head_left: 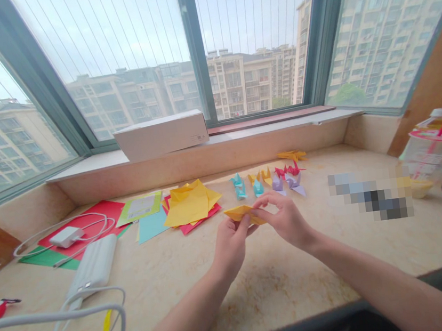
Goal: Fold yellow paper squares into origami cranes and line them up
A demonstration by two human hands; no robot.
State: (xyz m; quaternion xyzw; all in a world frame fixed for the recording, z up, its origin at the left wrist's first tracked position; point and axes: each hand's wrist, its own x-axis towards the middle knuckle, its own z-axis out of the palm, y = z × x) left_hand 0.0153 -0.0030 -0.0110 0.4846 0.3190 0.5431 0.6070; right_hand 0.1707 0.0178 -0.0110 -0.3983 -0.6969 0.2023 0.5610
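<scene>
Between my two hands is a piece of folded yellow origami paper (pixel 238 213), held a little above the stone counter. My left hand (pixel 231 242) pinches its near side with thumb and fingers. From the other side, my right hand (pixel 282 217) grips the right end between thumb and forefinger. Just beyond my hands stand small folded paper cranes in blue (pixel 258 186), purple (pixel 293 181), red (pixel 291 169) and yellow (pixel 265 175). A stack of yellow paper sheets (pixel 189 202) lies to the left, partly over red sheets.
Left on the counter (pixel 172 289) are a white power bank (pixel 96 264), a charger (pixel 67 236) with cables, and red paper (pixel 101 212). A clear cup (pixel 429 156) with a straw stands right, near a blurred-out patch (pixel 370 195). A white box (pixel 163 135) rests on the sill.
</scene>
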